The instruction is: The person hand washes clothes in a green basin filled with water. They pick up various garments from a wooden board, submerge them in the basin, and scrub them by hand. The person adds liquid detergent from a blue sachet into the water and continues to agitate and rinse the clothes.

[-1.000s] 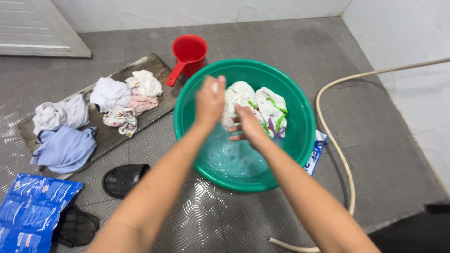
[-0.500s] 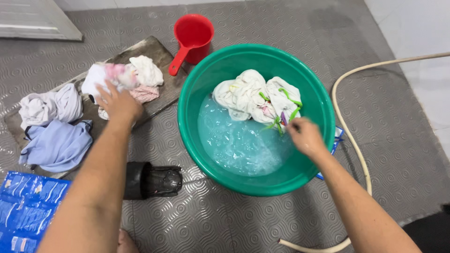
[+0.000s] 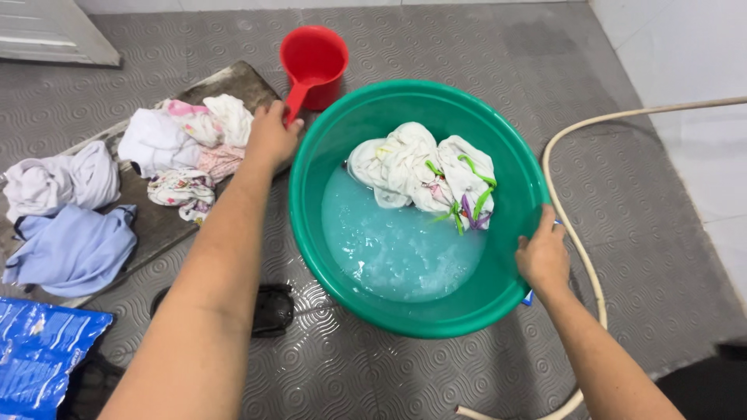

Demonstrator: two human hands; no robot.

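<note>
A green basin [image 3: 311,163] stands on the grey patterned floor, holding soapy bluish water and a wet white cloth with green and purple marks [image 3: 424,167] at its far side. My right hand [image 3: 542,255] grips the basin's right rim. My left hand [image 3: 271,134] lies just left of the basin, its fingers curled around the lower end of the handle of a red scoop [image 3: 313,56], which stands behind the basin.
A dark board [image 3: 159,222] to the left carries white, pink and pale blue clothes [image 3: 156,140]. A blue packet [image 3: 39,354] lies at the lower left and a black sandal [image 3: 272,307] in front of the basin. A cream hose [image 3: 572,233] curves along the right.
My left hand left the clothes on the board and moved right to the scoop's handle. My right hand came out of the basin and took hold of its right rim.
</note>
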